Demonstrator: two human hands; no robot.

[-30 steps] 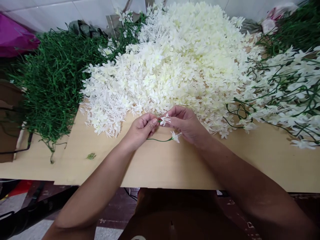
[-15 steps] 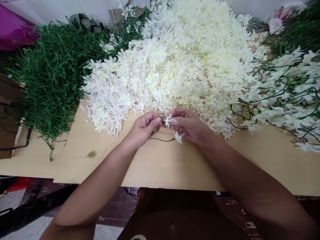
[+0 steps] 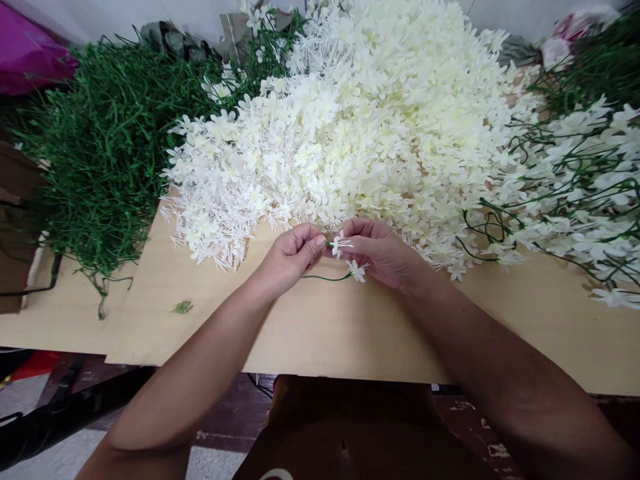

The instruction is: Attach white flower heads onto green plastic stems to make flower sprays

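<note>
My left hand [image 3: 299,252] pinches a thin green plastic stem [image 3: 327,277] between thumb and fingers. One branch of the stem curves out below the hand and ends in a white artificial flower [image 3: 357,270]. A second white flower [image 3: 340,245] sits on a short green tip between the two hands. My right hand [image 3: 377,248] is closed with its thumb and fingertips at this second flower. Its fingers are partly hidden behind the petals. Just beyond both hands lies a large heap of loose white flower heads [image 3: 320,147].
A tangled pile of green stems [image 3: 110,147] lies on the left of the wooden table [image 3: 320,333]. Stems with white flowers attached [image 3: 590,180] are heaped at the right. A small green scrap [image 3: 183,307] rests left of my forearm. A cardboard box [image 3: 17,227] stands at the far left.
Both hands stay almost in place, with the right fingers shifting slightly at the upper flower. The lower flower has risen a little. The view has shifted slightly.
</note>
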